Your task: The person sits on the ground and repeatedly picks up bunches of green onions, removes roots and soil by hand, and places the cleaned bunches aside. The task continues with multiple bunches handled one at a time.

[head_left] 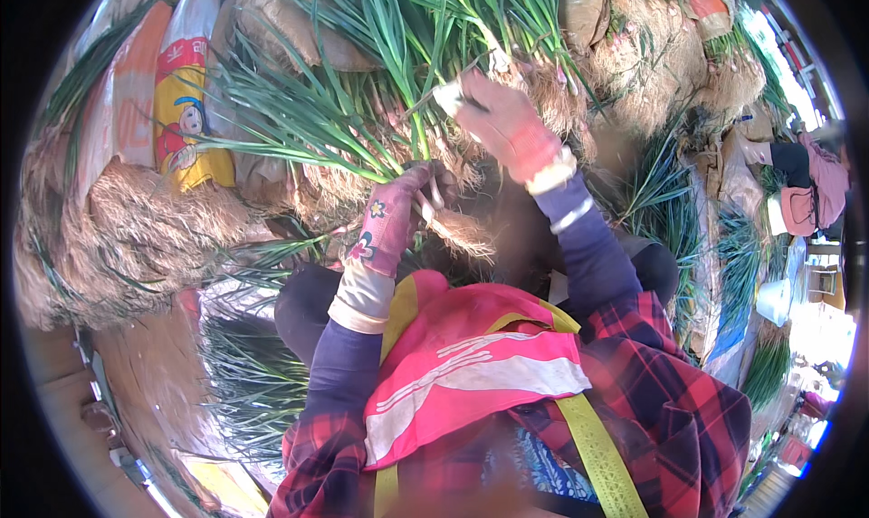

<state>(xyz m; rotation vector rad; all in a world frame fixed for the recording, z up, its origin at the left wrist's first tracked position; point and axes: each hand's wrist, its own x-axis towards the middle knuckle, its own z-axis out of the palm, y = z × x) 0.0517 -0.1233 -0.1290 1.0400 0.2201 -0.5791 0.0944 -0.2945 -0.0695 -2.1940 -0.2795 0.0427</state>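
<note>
My left hand (pixel 400 212), in a patterned pink glove, is closed around the lower stems of a small bunch of green allium plants (pixel 366 152). Their pale bulbs and stringy roots (pixel 463 231) stick out to the right of the fist. Above and to the right, my right hand (pixel 492 114), in a pink and white glove, has its fingers curled near the leaves and pinches a thin strand (pixel 422 102). Whether the strand is a stalk or a tie I cannot tell. Just beyond both hands lies a pile of similar plants with reddish bulbs (pixel 445 144).
Rooted bundles (pixel 163 226) under printed sacks (pixel 183 104) stand at the left, more bundles (pixel 645 70) at the upper right. Leafy bunches (pixel 254 375) lie by my left knee, others (pixel 665 185) beyond my right knee. A person in pink (pixel 818 178) is at the far right.
</note>
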